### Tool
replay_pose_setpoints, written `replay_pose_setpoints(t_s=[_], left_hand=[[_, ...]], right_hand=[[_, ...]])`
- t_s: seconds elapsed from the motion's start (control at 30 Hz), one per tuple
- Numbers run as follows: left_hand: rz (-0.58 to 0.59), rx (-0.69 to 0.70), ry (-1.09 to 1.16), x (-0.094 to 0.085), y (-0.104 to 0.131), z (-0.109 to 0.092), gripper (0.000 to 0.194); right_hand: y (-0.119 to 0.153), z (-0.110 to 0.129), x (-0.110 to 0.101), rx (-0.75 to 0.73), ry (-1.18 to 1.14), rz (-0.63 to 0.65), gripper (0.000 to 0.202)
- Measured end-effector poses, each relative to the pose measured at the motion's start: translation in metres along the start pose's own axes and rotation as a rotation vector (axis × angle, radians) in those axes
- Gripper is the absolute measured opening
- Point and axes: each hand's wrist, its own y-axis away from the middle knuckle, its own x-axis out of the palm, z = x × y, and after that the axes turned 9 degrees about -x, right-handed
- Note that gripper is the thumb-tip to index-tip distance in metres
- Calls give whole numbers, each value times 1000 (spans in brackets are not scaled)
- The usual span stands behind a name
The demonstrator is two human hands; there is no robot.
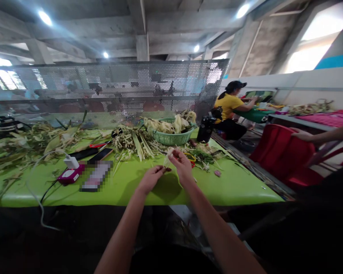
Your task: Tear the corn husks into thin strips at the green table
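Note:
Over the front middle of the green-covered table, my left hand pinches the dark lower end of a pale, thin piece of dried husk. My right hand is closed on the upper part of the same husk, fingertips together. Both hands are a little above the tabletop. Just beyond them stands a green plastic basket heaped with pale dried husks. Red-and-yellow-handled scissors, partly hidden, lie just right of my right hand.
Dried husk strips and a leafy pile cover the left and back. A phone, a purple power strip with a white cable and a black bottle are around. A person in yellow sits right; another person's hand touches a red chair.

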Motion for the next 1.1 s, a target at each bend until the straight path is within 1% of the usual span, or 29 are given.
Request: replay_pose_setpoints(t_s=[0.07, 0.1, 0.17, 0.23, 0.3, 0.43, 0.5, 0.6, 0.7, 0.77, 0.83, 0.93, 1.1], left_hand=[[-65, -61, 115, -2, 0, 0, 33], [-92, -84, 158, -3, 0, 1, 34], [-115, -99, 224, -4, -1, 4, 34], [-102, -79, 253, -4, -2, 6, 32], [-72, -57, 249, -3, -3, 6, 33], [-8, -46, 205, -1, -3, 4, 33], [10, -59, 184, -1, -2, 2, 33], [-51, -62, 203, -3, -1, 1, 32], [-126, -67, 324, -4, -2, 2, 31], [-147, -76, 394, -5, -2, 2, 32], [-157, -71, 412, -5, -3, 3, 32], [-183, -58, 360, -6, -2, 5, 32], [-231, -25, 254, -6, -3, 5, 28]], right_hand=[[0, 3, 2, 60, -162, 25, 35], [1, 4, 4, 102, -206, 55, 34], [3, 7, 6, 177, -224, 161, 29], [6, 9, 7, 190, -206, 228, 24], [7, 9, 7, 158, -179, 223, 22], [5, 10, 5, 121, -84, 110, 22], [4, 11, 4, 112, -58, 82, 23], [3, 12, 4, 133, -123, 129, 25], [5, 9, 4, 204, -172, 216, 29], [8, 6, 4, 230, -135, 295, 29], [10, 2, 4, 215, -71, 351, 28], [11, 0, 4, 184, -6, 361, 25], [9, 8, 4, 149, 18, 338, 23]])
